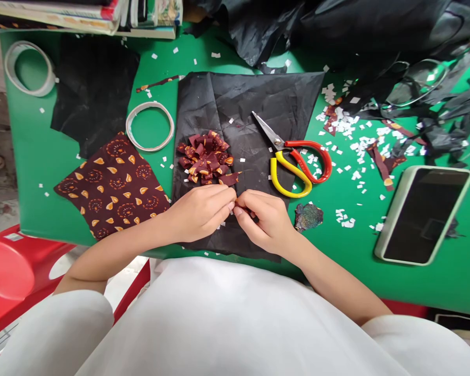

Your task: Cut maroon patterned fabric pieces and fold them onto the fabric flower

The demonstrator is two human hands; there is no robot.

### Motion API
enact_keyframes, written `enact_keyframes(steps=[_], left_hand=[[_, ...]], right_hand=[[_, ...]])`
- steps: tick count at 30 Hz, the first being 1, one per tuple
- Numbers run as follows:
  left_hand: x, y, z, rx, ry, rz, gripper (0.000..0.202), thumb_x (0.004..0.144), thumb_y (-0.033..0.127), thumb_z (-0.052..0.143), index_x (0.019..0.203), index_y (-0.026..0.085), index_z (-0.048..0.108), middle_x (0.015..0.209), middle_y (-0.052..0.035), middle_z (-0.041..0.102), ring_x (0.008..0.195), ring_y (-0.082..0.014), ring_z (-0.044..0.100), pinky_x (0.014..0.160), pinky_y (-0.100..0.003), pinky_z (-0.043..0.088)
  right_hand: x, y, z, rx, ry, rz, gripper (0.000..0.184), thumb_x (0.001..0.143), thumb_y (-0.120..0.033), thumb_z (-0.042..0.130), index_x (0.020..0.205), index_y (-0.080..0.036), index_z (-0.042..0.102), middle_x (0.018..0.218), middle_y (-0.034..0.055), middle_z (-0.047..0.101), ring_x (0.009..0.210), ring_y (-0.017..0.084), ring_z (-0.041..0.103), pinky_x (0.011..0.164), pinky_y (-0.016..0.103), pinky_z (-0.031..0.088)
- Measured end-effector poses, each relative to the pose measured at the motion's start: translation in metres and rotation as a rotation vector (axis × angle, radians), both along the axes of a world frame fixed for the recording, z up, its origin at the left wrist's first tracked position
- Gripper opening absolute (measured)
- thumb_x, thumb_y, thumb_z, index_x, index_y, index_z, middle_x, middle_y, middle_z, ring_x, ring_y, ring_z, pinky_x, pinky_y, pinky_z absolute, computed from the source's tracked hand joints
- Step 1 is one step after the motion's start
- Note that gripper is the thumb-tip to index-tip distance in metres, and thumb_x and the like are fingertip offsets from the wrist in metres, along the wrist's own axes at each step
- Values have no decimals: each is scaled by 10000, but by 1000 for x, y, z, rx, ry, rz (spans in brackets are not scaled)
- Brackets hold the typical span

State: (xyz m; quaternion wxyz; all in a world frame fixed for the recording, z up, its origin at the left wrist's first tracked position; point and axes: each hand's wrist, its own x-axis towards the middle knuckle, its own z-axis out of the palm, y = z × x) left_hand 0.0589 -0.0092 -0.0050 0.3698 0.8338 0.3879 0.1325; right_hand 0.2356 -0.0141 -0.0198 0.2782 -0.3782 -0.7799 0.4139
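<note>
My left hand [208, 210] and my right hand [267, 219] meet fingertip to fingertip over a black sheet [250, 96]. Both are closed in a pinch around a small dark maroon piece [252, 213], mostly hidden by the fingers. Just beyond my left hand lies a flower-like cluster of maroon patterned fabric petals [206, 157]. Scissors [278, 143] with one red and one yellow handle rest on the sheet beyond my right hand, blades partly apart. A patterned maroon fabric square [113, 185] lies left of my left hand, under that forearm.
Two tape rolls [150, 104] [30, 69] lie on the green table [348, 282] at left, near another black piece [96, 89]. A phone [423, 215], eyeglasses [419, 86] and white paper bits [347, 125] occupy the right. Books [149, 32] and black material [337, 26] line the back.
</note>
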Motion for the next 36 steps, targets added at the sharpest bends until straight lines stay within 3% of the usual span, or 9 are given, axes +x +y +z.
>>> enact_keyframes(steps=[36], left_hand=[[0,1,1,16,5,-1,198,908,151,327,746,155,441,679,1,465,621,-105,430,619,-217,371]], right_hand=[[1,-1,-3,37,-57,14,199,837,-112,449,677,-200,369,579,-40,362,538,89,334,517,232,289]])
